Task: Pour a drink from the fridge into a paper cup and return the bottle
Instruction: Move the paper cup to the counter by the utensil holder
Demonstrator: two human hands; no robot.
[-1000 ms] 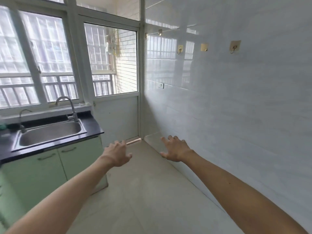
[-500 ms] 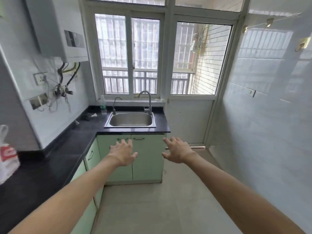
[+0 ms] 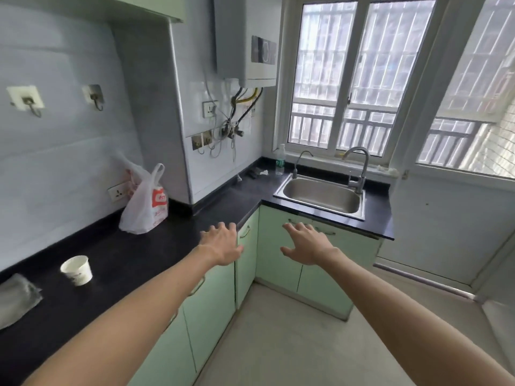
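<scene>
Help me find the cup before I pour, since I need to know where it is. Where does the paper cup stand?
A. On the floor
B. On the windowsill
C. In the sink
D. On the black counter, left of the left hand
D: the paper cup stands upright on the black counter, left of the left hand and nearer than the plastic bag.

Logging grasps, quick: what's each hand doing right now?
Left hand: open, fingers spread, holding nothing.
Right hand: open, fingers spread, holding nothing.

Black L-shaped counter point(image 3: 172, 246), mint cabinets point(image 3: 278, 252), steel sink point(image 3: 323, 196) under barred windows point(image 3: 362, 79).
</scene>
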